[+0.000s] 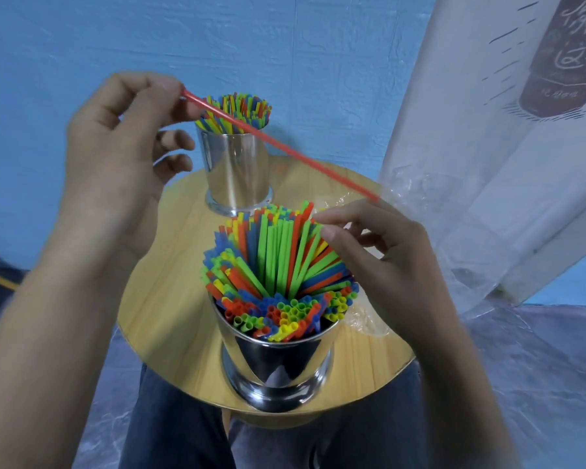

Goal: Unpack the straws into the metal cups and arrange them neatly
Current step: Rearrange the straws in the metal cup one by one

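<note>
On the round wooden table point(170, 299) two metal cups stand well apart, the far cup point(237, 170) and the near cup point(278, 363), each crowded with coloured straws, those of the near cup point(278, 265) fanning out unevenly above the rim. The left hand point(115, 147) is raised beside the far cup and pinches one end of a single red straw point(285, 147) between thumb and forefinger, the other fingers loosely curled. The straw slants down to the right, its free end just above the right hand point(386, 252). That hand's thumb and forefinger lie against the straw tips at the near cup's right side. Whether they nip one cannot be told. Crumpled clear wrapping point(366, 319) lies on the table to the right, so the unpacking looks nearly done and the step in hand is probably placing a last stray straw and tidying. The next move likely calls for tipping the red straw upright, threading it into a gap in the packed bundle, then levelling the splayed tips.
</note>
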Action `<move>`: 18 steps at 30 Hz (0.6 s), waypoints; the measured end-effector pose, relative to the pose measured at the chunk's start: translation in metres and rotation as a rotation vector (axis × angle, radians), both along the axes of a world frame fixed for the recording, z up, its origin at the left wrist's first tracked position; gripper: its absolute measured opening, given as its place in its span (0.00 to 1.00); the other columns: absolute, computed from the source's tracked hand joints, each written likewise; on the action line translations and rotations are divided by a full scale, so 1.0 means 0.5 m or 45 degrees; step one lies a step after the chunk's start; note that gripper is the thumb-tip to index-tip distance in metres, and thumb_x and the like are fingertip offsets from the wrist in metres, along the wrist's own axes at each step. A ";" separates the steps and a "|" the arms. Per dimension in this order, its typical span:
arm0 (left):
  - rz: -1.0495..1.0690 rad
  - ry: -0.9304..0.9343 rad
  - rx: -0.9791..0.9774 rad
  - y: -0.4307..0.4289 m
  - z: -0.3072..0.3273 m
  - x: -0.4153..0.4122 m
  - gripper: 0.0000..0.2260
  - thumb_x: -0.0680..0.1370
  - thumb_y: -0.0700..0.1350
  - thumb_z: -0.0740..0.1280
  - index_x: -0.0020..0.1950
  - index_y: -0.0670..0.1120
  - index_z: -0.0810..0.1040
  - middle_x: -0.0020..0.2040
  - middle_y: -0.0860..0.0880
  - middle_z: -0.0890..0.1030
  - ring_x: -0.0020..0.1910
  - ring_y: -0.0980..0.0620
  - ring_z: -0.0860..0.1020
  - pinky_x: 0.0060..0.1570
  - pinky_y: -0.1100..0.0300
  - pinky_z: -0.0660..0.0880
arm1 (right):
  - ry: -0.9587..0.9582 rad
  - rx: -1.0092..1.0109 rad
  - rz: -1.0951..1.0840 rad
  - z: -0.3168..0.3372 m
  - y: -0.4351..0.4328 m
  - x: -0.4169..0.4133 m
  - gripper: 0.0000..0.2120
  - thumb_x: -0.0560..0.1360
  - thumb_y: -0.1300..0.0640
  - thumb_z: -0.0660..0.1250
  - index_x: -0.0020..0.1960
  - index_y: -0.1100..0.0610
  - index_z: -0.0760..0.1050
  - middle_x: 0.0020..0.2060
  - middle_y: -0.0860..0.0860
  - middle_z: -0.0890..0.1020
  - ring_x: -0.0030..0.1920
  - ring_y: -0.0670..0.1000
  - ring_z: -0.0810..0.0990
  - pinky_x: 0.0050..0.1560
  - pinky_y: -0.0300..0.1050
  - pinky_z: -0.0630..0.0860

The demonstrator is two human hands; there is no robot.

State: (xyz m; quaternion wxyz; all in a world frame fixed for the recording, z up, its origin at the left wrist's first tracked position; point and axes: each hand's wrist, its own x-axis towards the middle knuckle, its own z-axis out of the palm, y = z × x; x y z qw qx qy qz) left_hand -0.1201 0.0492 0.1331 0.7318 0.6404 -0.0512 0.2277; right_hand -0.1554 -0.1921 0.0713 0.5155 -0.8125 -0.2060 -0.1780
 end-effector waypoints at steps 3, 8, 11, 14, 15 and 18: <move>-0.035 0.079 0.005 -0.010 -0.018 0.003 0.05 0.82 0.45 0.67 0.47 0.51 0.78 0.39 0.54 0.83 0.36 0.54 0.74 0.37 0.62 0.71 | 0.037 0.200 0.047 0.007 0.001 -0.005 0.10 0.80 0.56 0.71 0.60 0.46 0.82 0.44 0.45 0.84 0.46 0.47 0.81 0.48 0.40 0.79; -0.108 0.159 -0.035 -0.023 -0.032 0.000 0.07 0.83 0.44 0.66 0.46 0.50 0.79 0.41 0.53 0.84 0.37 0.56 0.74 0.38 0.64 0.72 | 0.023 0.540 -0.072 0.018 -0.007 -0.005 0.04 0.80 0.60 0.69 0.53 0.54 0.81 0.41 0.51 0.85 0.43 0.49 0.83 0.43 0.44 0.78; -0.133 0.165 -0.053 -0.027 -0.035 0.000 0.09 0.83 0.44 0.66 0.44 0.51 0.80 0.42 0.54 0.84 0.37 0.57 0.74 0.38 0.64 0.72 | 0.048 0.572 -0.159 0.018 -0.007 -0.003 0.02 0.80 0.58 0.69 0.49 0.56 0.77 0.40 0.51 0.86 0.42 0.49 0.84 0.42 0.43 0.79; -0.172 0.175 -0.040 -0.032 -0.038 -0.001 0.11 0.83 0.43 0.65 0.42 0.51 0.82 0.41 0.53 0.84 0.37 0.56 0.73 0.37 0.65 0.72 | 0.065 0.725 -0.227 0.016 -0.008 -0.003 0.05 0.81 0.60 0.68 0.51 0.59 0.72 0.40 0.51 0.87 0.40 0.50 0.83 0.42 0.44 0.79; -0.179 0.176 -0.020 -0.034 -0.040 -0.001 0.13 0.83 0.43 0.65 0.41 0.51 0.82 0.42 0.53 0.84 0.38 0.56 0.73 0.37 0.65 0.72 | 0.072 0.773 -0.237 0.016 -0.011 -0.003 0.06 0.81 0.60 0.67 0.53 0.60 0.71 0.40 0.51 0.87 0.39 0.51 0.82 0.42 0.44 0.79; -0.193 0.195 0.052 -0.033 -0.048 0.000 0.12 0.83 0.43 0.65 0.42 0.51 0.83 0.42 0.53 0.85 0.38 0.56 0.73 0.37 0.65 0.72 | 0.135 0.839 -0.219 0.018 -0.017 -0.001 0.05 0.81 0.60 0.68 0.56 0.59 0.75 0.40 0.52 0.86 0.39 0.51 0.81 0.43 0.43 0.79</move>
